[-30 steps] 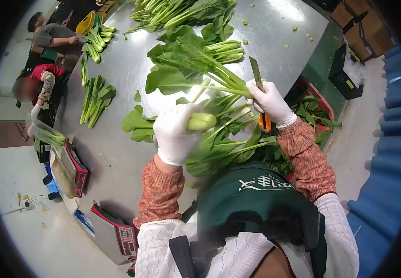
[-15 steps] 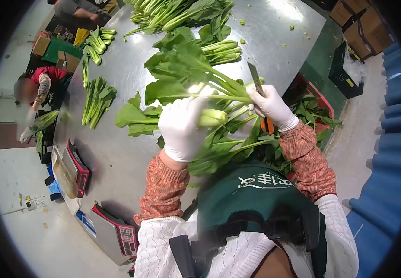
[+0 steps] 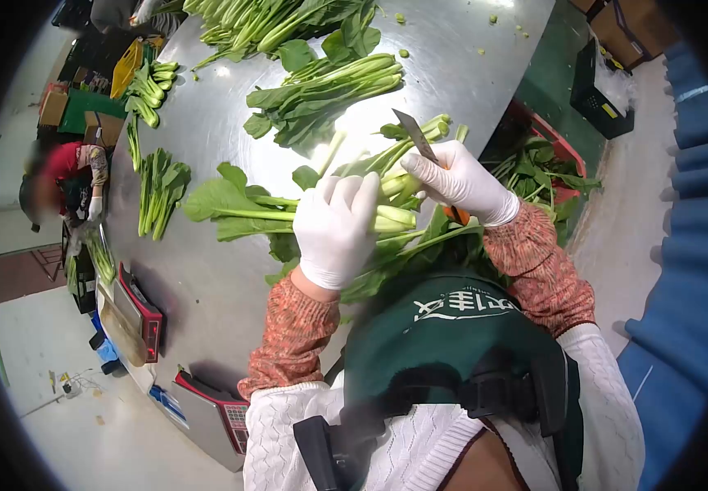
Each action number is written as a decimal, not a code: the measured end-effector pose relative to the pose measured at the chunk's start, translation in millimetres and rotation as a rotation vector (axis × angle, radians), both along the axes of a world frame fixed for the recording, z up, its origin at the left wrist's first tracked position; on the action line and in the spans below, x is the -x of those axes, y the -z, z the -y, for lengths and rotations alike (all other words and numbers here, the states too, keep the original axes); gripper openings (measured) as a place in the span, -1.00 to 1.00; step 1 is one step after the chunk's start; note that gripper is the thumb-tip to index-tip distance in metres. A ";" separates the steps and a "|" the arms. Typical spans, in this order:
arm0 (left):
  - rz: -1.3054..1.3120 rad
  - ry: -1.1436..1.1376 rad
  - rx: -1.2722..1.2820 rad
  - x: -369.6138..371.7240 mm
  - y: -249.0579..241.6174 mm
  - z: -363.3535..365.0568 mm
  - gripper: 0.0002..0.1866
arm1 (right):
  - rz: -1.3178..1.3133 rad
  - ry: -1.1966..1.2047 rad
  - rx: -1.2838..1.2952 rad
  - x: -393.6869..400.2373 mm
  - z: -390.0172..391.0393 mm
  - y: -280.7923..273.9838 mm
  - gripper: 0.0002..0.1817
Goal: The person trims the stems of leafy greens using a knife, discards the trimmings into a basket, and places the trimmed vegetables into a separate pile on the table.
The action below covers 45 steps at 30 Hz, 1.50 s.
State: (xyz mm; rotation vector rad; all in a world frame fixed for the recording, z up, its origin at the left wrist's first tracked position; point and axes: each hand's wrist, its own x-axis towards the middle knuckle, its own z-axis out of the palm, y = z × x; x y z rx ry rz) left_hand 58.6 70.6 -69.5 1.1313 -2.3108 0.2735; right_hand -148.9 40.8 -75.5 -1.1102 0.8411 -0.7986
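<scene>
Left hand (image 3: 336,229) grips leafy green pak choi stalks (image 3: 288,214) mid-frame; right hand (image 3: 458,184) clutches orange-handled steel knife (image 3: 419,141) — keep blade clear.

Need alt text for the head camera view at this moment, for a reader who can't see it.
A person's gloved left hand grips a leafy green bunch over a steel table, while the gloved right hand holds an orange-handled knife at its stalk end. More greens lie across the table, two scales sit at its edge, and another person works at the far side.
</scene>
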 end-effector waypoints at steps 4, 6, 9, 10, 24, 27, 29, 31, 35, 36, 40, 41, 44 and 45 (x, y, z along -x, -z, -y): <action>-0.044 -0.025 -0.008 1.5 7.4 0.9 -0.63 | 0.000 0.048 -0.071 0.8 -7.4 7.2 -0.62; 0.001 -0.126 -0.083 2.7 2.4 -1.5 -0.54 | -0.176 0.280 0.358 -12.4 -11.1 24.3 -0.67; 0.028 -0.202 -0.120 2.5 1.6 -1.8 -0.49 | -0.497 0.345 0.643 -15.6 -20.3 19.3 -0.72; 0.026 -0.194 -0.118 3.2 -0.1 -2.7 -0.50 | -0.571 0.331 0.674 -17.2 -23.4 21.1 -0.69; -0.144 -0.032 -0.454 -5.2 -2.5 1.6 -0.56 | -0.130 -0.090 0.195 -1.2 -15.5 18.6 -0.36; -0.106 -0.047 -0.486 -6.0 -6.9 8.9 -0.58 | 0.033 -0.056 0.193 -9.6 -2.8 38.9 -0.59; -0.006 -0.081 -0.388 -16.8 2.8 16.1 -0.59 | -0.175 -0.056 0.205 -10.5 3.4 61.2 -0.81; 0.012 -0.158 -0.325 -37.5 8.8 27.6 -0.60 | -0.243 -0.103 0.144 -6.2 12.5 70.5 -0.83; -0.167 -0.326 -0.360 -84.8 8.6 42.0 -0.63 | -0.472 -0.152 0.249 19.9 48.2 114.6 -0.61; -0.246 -0.354 -0.431 -89.3 5.4 43.2 -0.65 | -0.548 -0.076 0.253 27.6 67.4 126.1 -0.63; -0.366 -0.415 -0.472 -104.3 21.9 45.2 -0.71 | -0.729 0.235 0.242 32.1 165.9 122.3 -0.77; -0.347 -0.422 -0.459 -104.2 27.1 46.7 -0.72 | -0.817 0.297 0.268 24.7 189.7 119.5 -0.78; -0.311 -0.467 -0.453 -101.2 36.2 50.7 -0.75 | -1.036 0.324 0.528 5.3 249.7 129.4 -0.65; -0.301 -0.459 -0.436 -100.4 37.7 53.3 -0.75 | -1.095 0.297 0.512 -3.5 261.5 130.3 -0.63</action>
